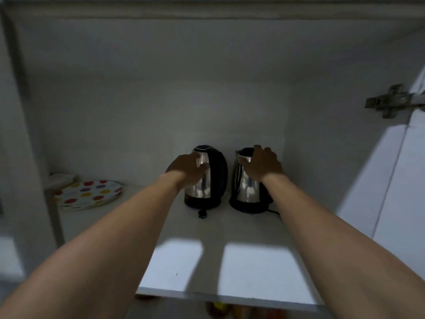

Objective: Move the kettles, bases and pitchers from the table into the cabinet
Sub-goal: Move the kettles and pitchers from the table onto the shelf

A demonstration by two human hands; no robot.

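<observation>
Shoving this high could tip either off the bases: left hand cups the left kettle, right hand curls over the right kettle.

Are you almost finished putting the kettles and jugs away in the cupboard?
Partly. Done: the left kettle and the right kettle stand on their black bases on the cabinet shelf. In hand: the left hand touches the left kettle and the right hand grips the right one. Left: no pitchers show on the shelf, and the table is out of view, so I cannot tell how many remain.
</observation>
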